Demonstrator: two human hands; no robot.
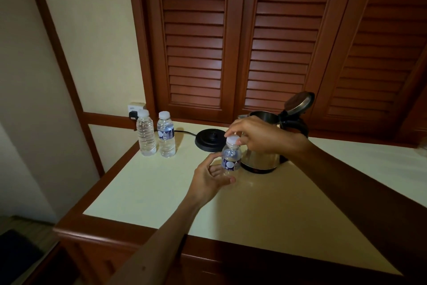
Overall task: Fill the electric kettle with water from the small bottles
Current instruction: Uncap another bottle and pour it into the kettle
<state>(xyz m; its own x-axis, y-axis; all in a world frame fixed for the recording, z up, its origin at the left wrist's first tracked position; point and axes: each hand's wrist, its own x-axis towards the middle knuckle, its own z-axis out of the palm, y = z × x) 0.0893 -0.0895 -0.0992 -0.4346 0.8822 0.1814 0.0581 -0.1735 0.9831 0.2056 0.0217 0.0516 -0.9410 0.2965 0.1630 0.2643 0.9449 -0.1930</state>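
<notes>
While the kettle stands off its base with the lid tipped back and the mouth exposed, the step in hand is opening a bottle, not yet pouring.

Positions. Kettle sits on the pale countertop, just right of the black power base, apart from it. The cord runs from the base toward a plug at the wall socket. Two more small bottles stand upright side by side at the back left of the counter, caps on, both appearing full.

Working bottle: upright on the counter, just in front-left of the kettle, blue label facing the camera, white cap still seated.

Hands. Left hand wraps the lower body of the working bottle, thumb on the near side, fingers curling round the far side; it steadies the bottle. Right hand comes over from the right, fingertips pinching the cap from above. Cannot tell whether the seal is broken; no gap shows under the cap.

Judgement on progress: early. Water level inside the kettle is not visible from this angle. Three bottles capped.

Next move calls for: a twist at the cap with counter-hold from the left hand, light squeeze only, since thin plastic will buckle and spurt once the cap is loose. Then the cap lifted away, the bottle raised and tipped over the kettle mouth. The open lid leans at the handle side, so the approach from front-left looks unobstructed.
</notes>
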